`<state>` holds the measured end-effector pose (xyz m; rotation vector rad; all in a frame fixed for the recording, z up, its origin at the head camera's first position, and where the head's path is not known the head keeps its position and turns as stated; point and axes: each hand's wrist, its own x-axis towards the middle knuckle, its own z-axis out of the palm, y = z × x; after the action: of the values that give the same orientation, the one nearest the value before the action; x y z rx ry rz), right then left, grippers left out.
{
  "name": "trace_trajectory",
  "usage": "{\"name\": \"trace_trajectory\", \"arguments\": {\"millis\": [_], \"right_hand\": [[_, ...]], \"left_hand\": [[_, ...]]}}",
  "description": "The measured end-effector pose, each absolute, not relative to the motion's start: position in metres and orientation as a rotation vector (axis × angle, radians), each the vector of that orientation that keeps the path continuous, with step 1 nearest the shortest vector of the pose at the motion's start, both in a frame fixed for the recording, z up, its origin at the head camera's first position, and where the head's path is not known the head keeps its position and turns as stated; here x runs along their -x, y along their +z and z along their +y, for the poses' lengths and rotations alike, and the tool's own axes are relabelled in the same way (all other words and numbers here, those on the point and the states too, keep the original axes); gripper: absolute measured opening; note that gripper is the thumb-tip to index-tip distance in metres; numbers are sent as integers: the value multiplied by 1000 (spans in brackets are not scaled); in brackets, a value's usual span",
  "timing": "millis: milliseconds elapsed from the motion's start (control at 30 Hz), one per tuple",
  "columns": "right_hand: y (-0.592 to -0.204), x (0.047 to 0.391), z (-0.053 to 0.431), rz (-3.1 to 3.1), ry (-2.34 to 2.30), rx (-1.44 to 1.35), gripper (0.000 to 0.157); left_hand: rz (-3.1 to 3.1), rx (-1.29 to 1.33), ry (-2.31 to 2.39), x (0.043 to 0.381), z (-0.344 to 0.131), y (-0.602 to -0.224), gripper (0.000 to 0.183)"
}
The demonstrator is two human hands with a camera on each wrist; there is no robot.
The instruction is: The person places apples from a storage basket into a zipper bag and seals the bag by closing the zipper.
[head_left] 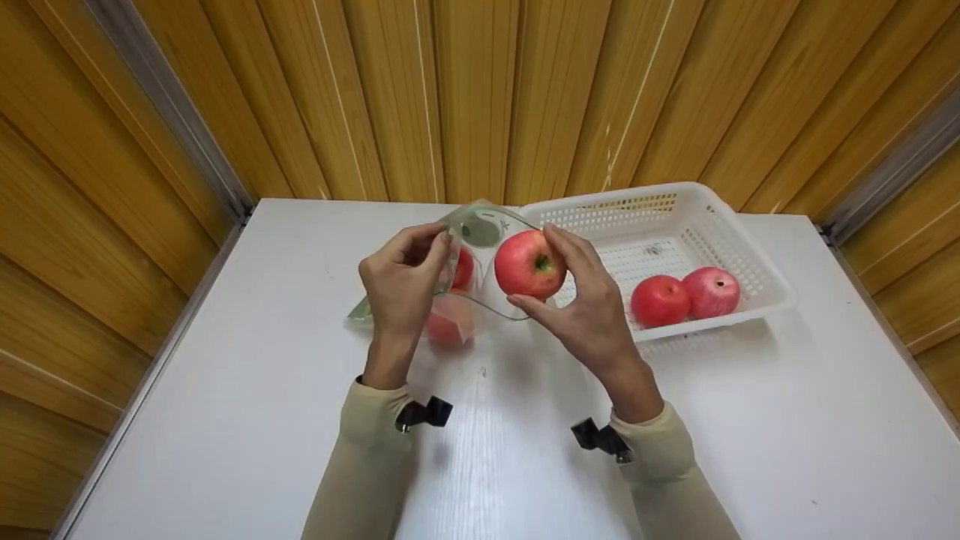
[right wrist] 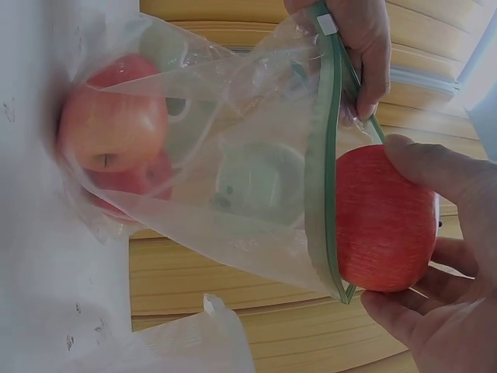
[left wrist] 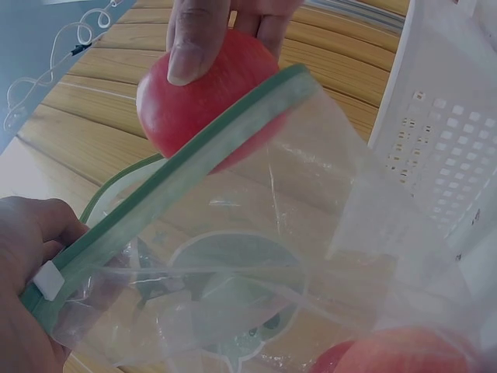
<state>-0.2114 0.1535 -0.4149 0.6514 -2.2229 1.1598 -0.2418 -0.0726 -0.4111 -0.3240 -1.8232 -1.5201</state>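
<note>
My left hand (head_left: 403, 274) pinches the green zip edge of a clear zip bag (left wrist: 225, 287) at one end, by its white slider (left wrist: 50, 280). The bag's mouth gapes toward the right. Between thumb and fingers, my right hand (head_left: 592, 300) grips a red apple (head_left: 529, 264) right at that mouth. In the right wrist view, part of this apple (right wrist: 386, 221) sits behind the green rim. Two more apples (right wrist: 116, 116) lie at the bottom of the bag, on the table, seen blurred through the plastic.
A white perforated basket (head_left: 750, 225) stands at the right, behind my right hand. Inside it, two red apples (head_left: 660, 301) lie side by side near the front wall. The white table (head_left: 262, 420) ends at a wood-slat wall (head_left: 480, 97).
</note>
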Motion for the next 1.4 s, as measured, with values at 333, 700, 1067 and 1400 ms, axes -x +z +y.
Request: {"name": "trace_trajectory", "arguments": {"millis": [333, 700, 1067, 1400], "right_hand": [[-421, 215, 150, -2248, 1124, -648, 88], [-427, 223, 147, -2105, 1114, -658, 53], [-429, 226, 154, -2197, 1043, -649, 52], [-434, 229, 169, -2329, 1117, -539, 32]], "left_hand": [[-1818, 319, -1533, 242, -72, -411, 9], [-1810, 358, -1503, 243, -71, -413, 8], [-1803, 356, -1490, 243, -73, -417, 8], [-1794, 335, -1502, 244, -75, -415, 8]]}}
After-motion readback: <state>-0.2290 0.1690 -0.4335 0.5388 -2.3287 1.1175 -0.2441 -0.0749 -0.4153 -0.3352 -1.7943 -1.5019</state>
